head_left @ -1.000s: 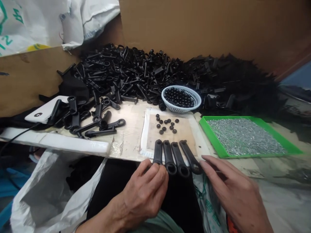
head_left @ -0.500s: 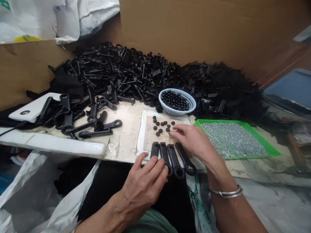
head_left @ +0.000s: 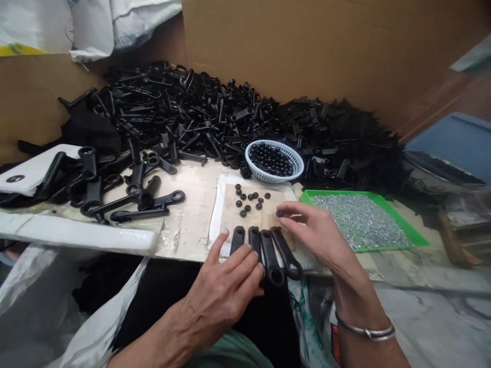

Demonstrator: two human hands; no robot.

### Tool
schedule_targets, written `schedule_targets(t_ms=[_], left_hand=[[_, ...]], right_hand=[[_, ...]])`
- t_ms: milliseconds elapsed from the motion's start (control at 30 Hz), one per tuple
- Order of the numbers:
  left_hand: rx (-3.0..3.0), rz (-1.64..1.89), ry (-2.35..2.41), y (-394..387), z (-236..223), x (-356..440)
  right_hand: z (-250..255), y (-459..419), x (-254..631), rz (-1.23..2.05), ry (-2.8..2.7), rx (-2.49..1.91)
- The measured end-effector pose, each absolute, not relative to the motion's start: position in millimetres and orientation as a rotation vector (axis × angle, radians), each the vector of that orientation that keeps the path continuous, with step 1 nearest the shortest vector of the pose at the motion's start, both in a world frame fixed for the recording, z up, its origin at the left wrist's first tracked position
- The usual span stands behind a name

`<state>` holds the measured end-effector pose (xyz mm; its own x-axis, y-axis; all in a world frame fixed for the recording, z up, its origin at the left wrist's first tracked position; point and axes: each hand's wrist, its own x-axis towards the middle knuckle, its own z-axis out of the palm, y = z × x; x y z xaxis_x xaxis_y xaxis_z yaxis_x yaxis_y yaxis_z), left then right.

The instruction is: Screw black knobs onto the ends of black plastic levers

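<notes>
My right hand (head_left: 316, 225) pinches one small black round bead (head_left: 280, 213) between thumb and fingertips, just above the row of black plastic crank arms (head_left: 271, 255). Several of these arms lie side by side at the near edge of the work mat (head_left: 218, 204), most with their ringed ends toward me. My left hand (head_left: 228, 283) rests over the leftmost arms, its thumb spread apart and its fingers laid across them, covering their lower parts. Several loose black beads (head_left: 247, 208) are scattered on the mat beyond the arms.
A pale blue basket (head_left: 251, 171) of black beads stands behind the mat. To the right is a green tray (head_left: 412, 232) of small metal pins. A large heap of black parts (head_left: 184, 107) lines the cardboard wall (head_left: 307, 46). More crank arms (head_left: 126, 204) lie left, near a white device (head_left: 34, 174).
My right hand has picked a bead from the mat and moved it slightly right and toward me. My left hand stays on the crank arms. The view has shifted slightly.
</notes>
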<state>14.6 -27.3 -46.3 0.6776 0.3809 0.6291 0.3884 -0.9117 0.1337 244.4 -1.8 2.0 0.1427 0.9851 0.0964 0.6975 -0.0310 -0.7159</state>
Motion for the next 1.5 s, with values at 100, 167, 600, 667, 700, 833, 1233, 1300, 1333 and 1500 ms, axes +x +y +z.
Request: schedule_targets(t_ms=[100, 167, 600, 667, 700, 833, 1233, 1300, 1333, 1500], left_hand=[[-2.852, -1.052, -0.574, -28, -44, 28], [-2.864, -0.975, -0.559, -27, -42, 36], [-2.988, -0.913, -0.531, -18, -42, 41], [-3.010, -0.888, -0.533, -17, -41, 41], [-3.016, -0.876, -0.531, -17, -39, 42], [-2.992, -0.912, -0.469, -18, -32, 52], [-3.030, -0.646, -0.443, -17, -29, 84], [-3.056, -0.624, -0.432, -16, -29, 82], [-3.064, -0.619, -0.423, -15, -29, 82], [-3.083, -0.621, -0.407, -15, -30, 82]], right_hand=[[1, -12, 251, 0.701, -1.463, -1.654], [1, -18, 255, 0.773, -1.380, -1.591], [-7, -38, 262, 1.129, -0.938, -1.378], [-6, -40, 261, 1.190, -0.827, -1.348], [-5, -41, 260, 1.215, -0.774, -1.334], [-2, -44, 258, 1.282, -0.605, -1.292], [-1, -50, 259, 1.151, -0.688, -1.399], [-4, -50, 260, 0.954, -0.859, -1.523], [-5, -49, 261, 0.834, -0.968, -1.600], [-4, -43, 261, 0.369, -1.620, -1.812]])
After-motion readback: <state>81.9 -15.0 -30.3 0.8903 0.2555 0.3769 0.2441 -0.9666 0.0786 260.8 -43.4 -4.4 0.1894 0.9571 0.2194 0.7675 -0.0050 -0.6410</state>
